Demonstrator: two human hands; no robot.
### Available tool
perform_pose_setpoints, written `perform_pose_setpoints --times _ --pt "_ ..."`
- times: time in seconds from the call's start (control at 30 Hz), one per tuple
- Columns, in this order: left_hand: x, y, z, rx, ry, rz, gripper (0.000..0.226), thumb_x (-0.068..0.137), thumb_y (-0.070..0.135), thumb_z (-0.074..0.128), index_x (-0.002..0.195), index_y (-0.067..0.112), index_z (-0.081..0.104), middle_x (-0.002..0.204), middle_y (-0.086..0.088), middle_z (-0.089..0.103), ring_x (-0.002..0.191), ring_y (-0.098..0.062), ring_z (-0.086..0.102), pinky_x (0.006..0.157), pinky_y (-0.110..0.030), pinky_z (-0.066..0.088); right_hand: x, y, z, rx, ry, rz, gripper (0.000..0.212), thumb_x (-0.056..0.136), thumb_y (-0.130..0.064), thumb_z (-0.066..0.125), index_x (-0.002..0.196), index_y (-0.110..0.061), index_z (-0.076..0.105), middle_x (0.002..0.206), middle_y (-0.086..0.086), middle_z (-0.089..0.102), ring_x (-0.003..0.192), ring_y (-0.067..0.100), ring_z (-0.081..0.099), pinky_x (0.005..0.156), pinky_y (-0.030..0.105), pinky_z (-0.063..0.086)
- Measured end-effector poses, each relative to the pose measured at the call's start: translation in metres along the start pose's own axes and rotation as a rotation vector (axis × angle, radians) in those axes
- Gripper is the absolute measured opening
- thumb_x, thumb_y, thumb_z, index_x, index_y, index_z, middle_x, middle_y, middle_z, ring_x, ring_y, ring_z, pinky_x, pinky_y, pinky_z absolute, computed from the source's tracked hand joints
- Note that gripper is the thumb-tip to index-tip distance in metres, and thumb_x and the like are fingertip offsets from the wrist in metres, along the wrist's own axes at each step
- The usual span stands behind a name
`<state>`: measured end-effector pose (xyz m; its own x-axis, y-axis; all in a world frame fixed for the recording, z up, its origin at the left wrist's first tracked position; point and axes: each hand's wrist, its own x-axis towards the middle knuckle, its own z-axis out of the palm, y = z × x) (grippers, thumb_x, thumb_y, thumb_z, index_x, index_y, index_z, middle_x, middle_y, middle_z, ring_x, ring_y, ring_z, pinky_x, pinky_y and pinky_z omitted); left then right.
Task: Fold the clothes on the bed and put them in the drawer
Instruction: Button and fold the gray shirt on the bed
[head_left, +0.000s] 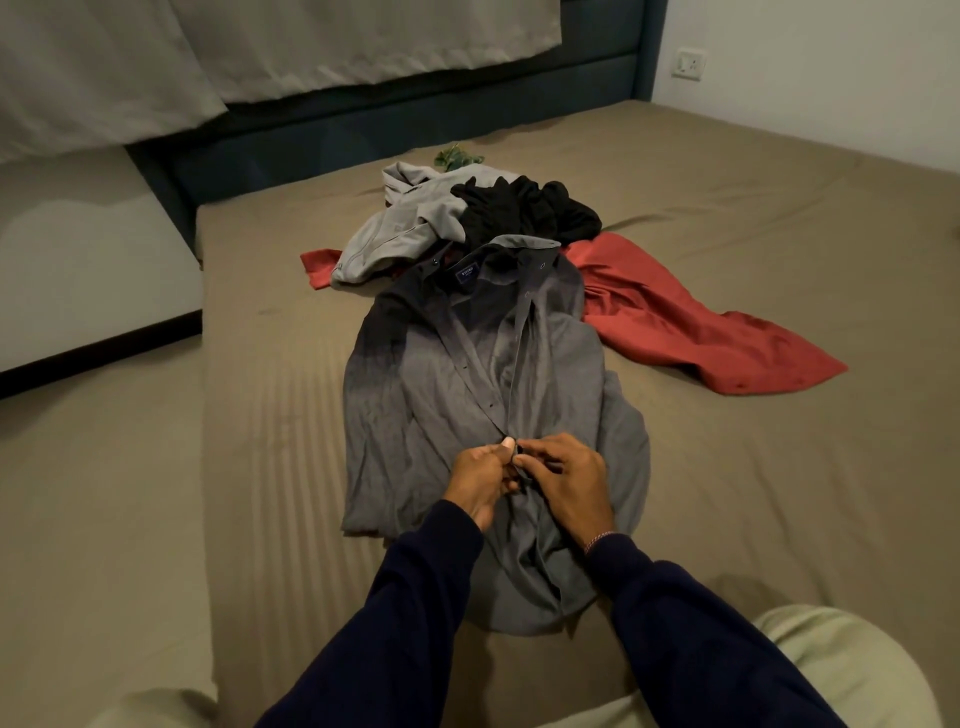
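Note:
A grey button-up shirt lies flat on the bed, collar away from me, its front open above my hands. My left hand and my right hand meet at the shirt's button strip, each pinching one edge of the placket near the lower middle. Behind the collar lies a pile: a light grey garment, a black garment and a red garment spread to the right. No drawer is in view.
A small green item lies behind the pile. The dark blue headboard stands beyond, with pale curtains above it. A wall socket is at the top right. The bed's left edge drops to a floor strip.

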<state>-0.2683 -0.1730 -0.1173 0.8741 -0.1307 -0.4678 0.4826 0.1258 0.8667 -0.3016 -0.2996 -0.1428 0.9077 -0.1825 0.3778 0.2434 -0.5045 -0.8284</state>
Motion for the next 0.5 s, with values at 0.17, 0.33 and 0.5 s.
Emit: perform_pose_setpoints --times 0.17,0.33,0.5 --pt "-0.001 0.005 -0.002 0.010 -0.029 0.010 0.030 0.103 0.024 0.054 0.102 -0.001 0.070 0.089 -0.012 0.070 0.072 -0.015 0.063 0.070 -0.027 0.048 -0.004 -0.002 0.001 -0.053 0.035 -0.128 0.014 0.089 -0.017 0.076 0.103 -0.014 0.075 0.090 -0.004 0.067 0.080 0.003 0.062 0.074 0.014 0.051" --pt "-0.005 0.004 -0.007 0.007 -0.069 0.037 0.027 0.104 0.023 0.052 0.090 0.008 0.069 0.079 -0.005 0.072 0.073 -0.014 0.065 0.067 -0.025 0.047 0.003 -0.008 -0.006 0.384 -0.141 0.257 0.013 0.087 -0.015 0.077 0.100 -0.016 0.077 0.091 0.000 0.077 0.088 0.018 0.073 0.082 0.027 0.058" --pt "-0.007 0.001 -0.011 0.052 -0.077 0.062 0.030 0.103 0.027 0.052 0.097 0.004 0.070 0.084 -0.013 0.070 0.071 -0.016 0.065 0.056 -0.023 0.046 0.006 -0.016 -0.017 0.696 -0.257 0.489 0.021 0.090 -0.006 0.071 0.111 -0.005 0.073 0.100 0.011 0.077 0.089 0.017 0.073 0.078 0.023 0.057"
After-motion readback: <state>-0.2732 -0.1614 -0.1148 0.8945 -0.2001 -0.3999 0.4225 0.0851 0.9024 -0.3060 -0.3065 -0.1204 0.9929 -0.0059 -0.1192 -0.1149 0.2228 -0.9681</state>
